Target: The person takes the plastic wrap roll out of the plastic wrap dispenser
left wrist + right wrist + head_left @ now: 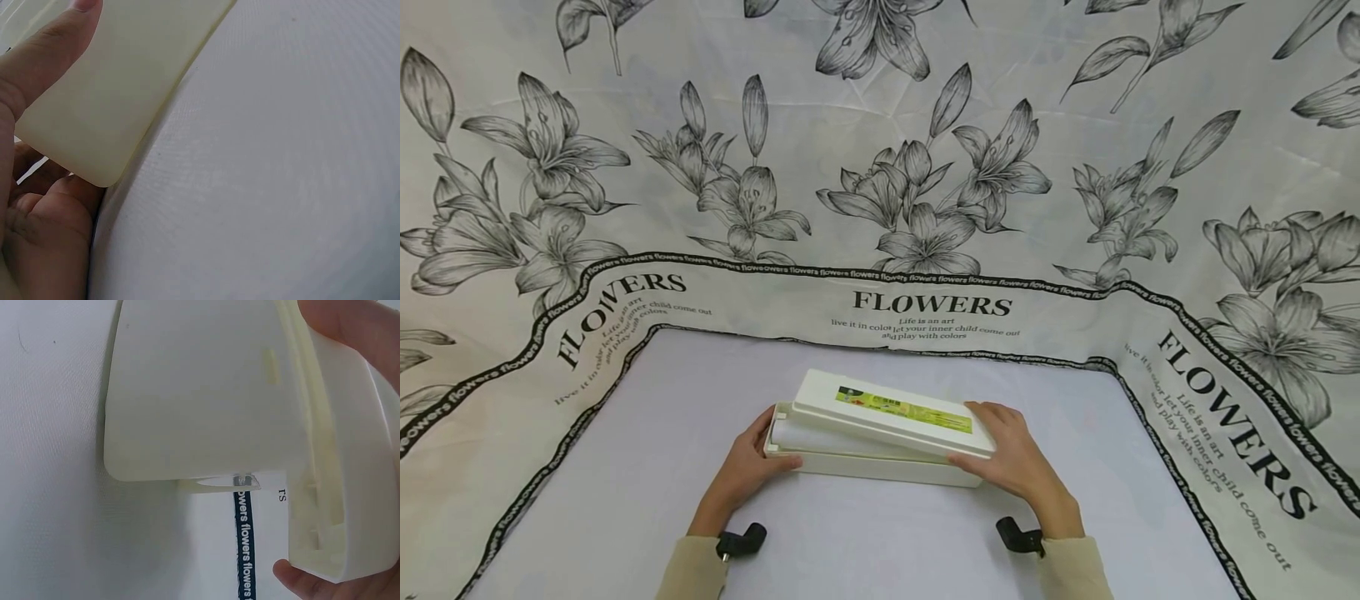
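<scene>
A long cream plastic box (880, 468) lies on the white-covered table, with a white roll-like thing (820, 439) showing inside. Its matching lid (887, 422) carries a yellow-green label (904, 408). The lid sits skewed over the box, raised and shifted at the left, so the box's left end is uncovered. My left hand (748, 458) grips that left end, thumb on the front wall and fingers behind. At the other end my right hand (1007, 446) holds the lid, thumb in front and fingers at the back. In the right wrist view the lid's end (365, 469) juts past the box.
A white cloth (700, 392) covers the table, bordered by a black-edged band with printed "FLOWERS" lettering (932, 302). Behind it hangs a flower-patterned sheet (880, 108). Black wrist mounts (741, 540) sit near both beige sleeves (692, 568).
</scene>
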A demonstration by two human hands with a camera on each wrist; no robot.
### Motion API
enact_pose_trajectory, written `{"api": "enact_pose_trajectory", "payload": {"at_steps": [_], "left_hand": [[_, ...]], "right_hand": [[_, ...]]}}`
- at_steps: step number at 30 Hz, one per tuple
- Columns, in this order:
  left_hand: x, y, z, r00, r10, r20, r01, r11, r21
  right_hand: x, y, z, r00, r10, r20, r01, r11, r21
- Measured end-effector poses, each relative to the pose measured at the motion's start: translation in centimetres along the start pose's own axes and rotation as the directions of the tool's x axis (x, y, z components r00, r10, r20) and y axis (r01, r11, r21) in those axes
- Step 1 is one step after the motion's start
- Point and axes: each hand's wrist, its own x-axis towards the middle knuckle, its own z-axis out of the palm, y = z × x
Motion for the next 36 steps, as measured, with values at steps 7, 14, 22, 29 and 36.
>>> {"api": "enact_pose_trajectory", "payload": {"at_steps": [7, 14, 22, 29, 36], "left_hand": [[0.0, 0.1, -0.1, 1.000, -0.003, 0.003, 0.003, 1.000, 0.003], [-0.2, 0.0, 0.1, 1.000, -0.030, -0.005, 0.030, 0.999, 0.012], [-0.2, 0.0, 0.0, 1.000, -0.016, 0.000, 0.016, 1.000, 0.000], [-0.2, 0.0, 0.1, 1.000, -0.012, 0.003, 0.012, 1.000, 0.006], [-0.2, 0.1, 0.1, 1.000, -0.006, 0.004, 0.006, 1.000, 0.012]], "right_hand": [[-0.2, 0.5, -0.1, 1.000, 0.003, -0.016, -0.003, 1.000, -0.002], [-0.7, 1.0, -0.4, 0.999, -0.006, -0.034, 0.005, 1.000, -0.012], [-1.2, 1.4, -0.7, 0.999, 0.017, -0.036, -0.017, 1.000, -0.014], [-1.6, 1.9, -0.8, 0.998, 0.030, -0.049, -0.031, 0.999, -0.008], [-2.0, 2.5, -0.9, 0.997, 0.050, -0.055, -0.050, 0.999, 0.002]]}}
